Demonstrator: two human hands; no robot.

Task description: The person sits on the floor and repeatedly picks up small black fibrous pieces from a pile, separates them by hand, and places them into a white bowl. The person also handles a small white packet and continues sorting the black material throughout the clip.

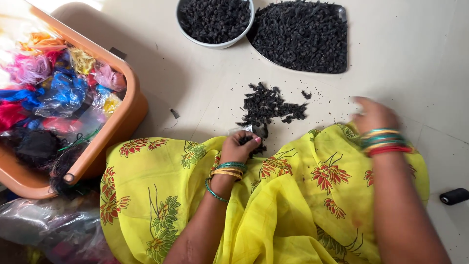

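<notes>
Left hand [240, 145] fingers closed on a few dark bits from the small pile [271, 106] on the floor, just beside the yellow cloth [273, 195]. Right hand [373, 116] blurred, grip unclear. White bowl [215, 22] and tray [302, 36] already heaped full; judging by that, only the small pile remains.

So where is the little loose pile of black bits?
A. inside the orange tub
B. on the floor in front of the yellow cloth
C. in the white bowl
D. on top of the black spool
B: the small loose pile of black bits lies on the pale floor just beyond the yellow flowered cloth, apart from the white bowl, with the left hand at its near edge.
</notes>
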